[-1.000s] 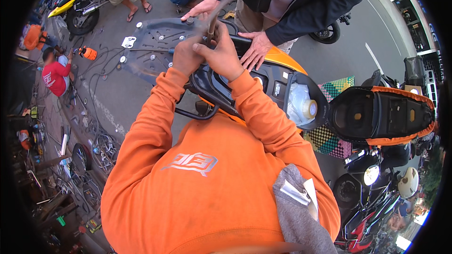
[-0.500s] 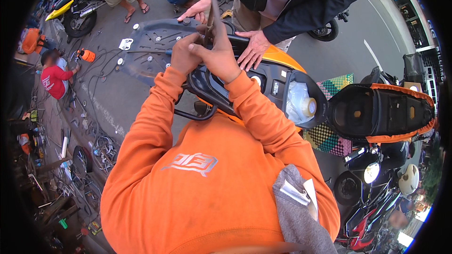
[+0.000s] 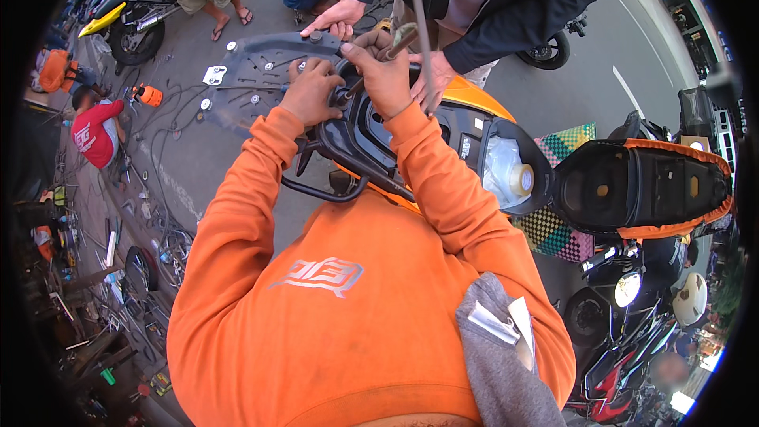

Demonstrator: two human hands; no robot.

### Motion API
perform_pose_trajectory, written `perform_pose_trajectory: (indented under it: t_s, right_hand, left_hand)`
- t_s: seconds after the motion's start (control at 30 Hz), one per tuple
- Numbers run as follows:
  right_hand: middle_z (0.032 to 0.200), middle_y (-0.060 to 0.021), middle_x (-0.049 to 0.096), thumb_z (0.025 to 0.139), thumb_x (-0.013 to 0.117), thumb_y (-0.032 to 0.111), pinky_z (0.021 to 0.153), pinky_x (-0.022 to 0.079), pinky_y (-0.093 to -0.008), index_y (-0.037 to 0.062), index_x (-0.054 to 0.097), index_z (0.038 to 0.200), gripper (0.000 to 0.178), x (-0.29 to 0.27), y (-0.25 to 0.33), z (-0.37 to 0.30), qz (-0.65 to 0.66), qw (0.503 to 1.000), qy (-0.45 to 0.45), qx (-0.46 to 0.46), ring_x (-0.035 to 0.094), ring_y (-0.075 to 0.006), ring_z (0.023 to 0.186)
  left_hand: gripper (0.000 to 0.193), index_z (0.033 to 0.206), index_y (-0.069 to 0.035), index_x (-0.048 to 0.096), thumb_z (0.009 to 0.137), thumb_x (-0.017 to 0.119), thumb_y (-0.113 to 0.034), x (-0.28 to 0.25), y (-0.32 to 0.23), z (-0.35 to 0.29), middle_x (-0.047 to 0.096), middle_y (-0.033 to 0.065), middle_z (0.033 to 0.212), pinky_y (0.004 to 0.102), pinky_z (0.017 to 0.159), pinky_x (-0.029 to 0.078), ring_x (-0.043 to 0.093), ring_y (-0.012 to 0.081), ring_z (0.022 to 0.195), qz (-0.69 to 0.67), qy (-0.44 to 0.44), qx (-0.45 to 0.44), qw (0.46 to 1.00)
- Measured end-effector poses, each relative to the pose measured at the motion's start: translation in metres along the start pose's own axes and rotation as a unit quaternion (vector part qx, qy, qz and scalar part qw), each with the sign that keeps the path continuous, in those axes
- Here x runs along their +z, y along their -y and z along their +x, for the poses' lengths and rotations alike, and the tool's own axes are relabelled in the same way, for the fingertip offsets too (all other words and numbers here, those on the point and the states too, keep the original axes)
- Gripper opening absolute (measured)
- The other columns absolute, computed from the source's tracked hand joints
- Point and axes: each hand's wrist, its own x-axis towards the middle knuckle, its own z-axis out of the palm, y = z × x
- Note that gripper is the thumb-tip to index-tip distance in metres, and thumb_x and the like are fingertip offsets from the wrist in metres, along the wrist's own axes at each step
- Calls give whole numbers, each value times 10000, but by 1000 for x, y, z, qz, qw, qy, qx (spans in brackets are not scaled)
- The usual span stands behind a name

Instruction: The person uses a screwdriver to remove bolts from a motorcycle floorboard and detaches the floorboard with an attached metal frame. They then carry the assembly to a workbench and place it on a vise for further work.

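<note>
My right hand (image 3: 385, 77) is closed round the brown shaft of a T-handle wrench (image 3: 402, 43), whose long grey crossbar rises past it. Lower on the same tool, the fingers and thumb of my left hand (image 3: 311, 92) curl about its dark socket end. This end meets the rear of an orange and black scooter (image 3: 451, 142), beside the black grab rail. Left of there lies a flat dark slotted plate (image 3: 241, 93) with several round bolts and a white bracket. What the socket sits on is hidden by my fingers.
Across the scooter, a person in a black jacket (image 3: 545, 12) rests one hand (image 3: 336, 14) on the plate, the other (image 3: 435, 75) by the seat area. The seat (image 3: 632, 190) is tipped up at right. Cables, tools and parts (image 3: 158, 253) litter the ground at left.
My hands have moved apart, the left one lower along the wrench. The wrench has tilted, and its crossbar has shifted right. The co-worker's hands stay near the same spots.
</note>
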Motion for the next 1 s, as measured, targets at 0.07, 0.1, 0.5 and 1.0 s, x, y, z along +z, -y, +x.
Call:
perform_pose_trajectory:
  t_s: [0.07,0.1,0.5,1.0]
  right_hand:
    - [705,10,574,785,727,42,569,406,-220,15,585,810,146,-5,6,5,17,1000,5,-1,502,-56,613]
    - [686,20,568,782,725,32,545,386,-208,23,585,819,145,-7,8,7,11,1000,7,-4,494,-42,593]
    - [630,22,533,779,722,32,490,358,-201,27,590,807,135,-33,11,-1,86,996,-2,-31,455,-56,514]
    - [572,47,266,861,590,102,486,278,-272,72,441,854,152,-256,179,-232,66,978,-174,-94,278,-78,472]
  left_hand:
    - [404,968,-148,726,592,817,-265,-3,0,2,534,39,1133,614,1046,211,414,229,1231,42,86,29,995]
    - [406,973,-151,730,594,814,-267,-2,-1,4,531,39,1136,623,1053,197,412,225,1233,58,88,35,994]
    - [283,852,-133,744,641,801,-314,27,-10,14,558,-4,1066,669,1063,152,409,229,1235,103,111,10,988]
    - [466,1250,-56,552,823,714,-150,71,-175,60,648,94,688,302,612,485,620,151,613,-267,247,124,923]
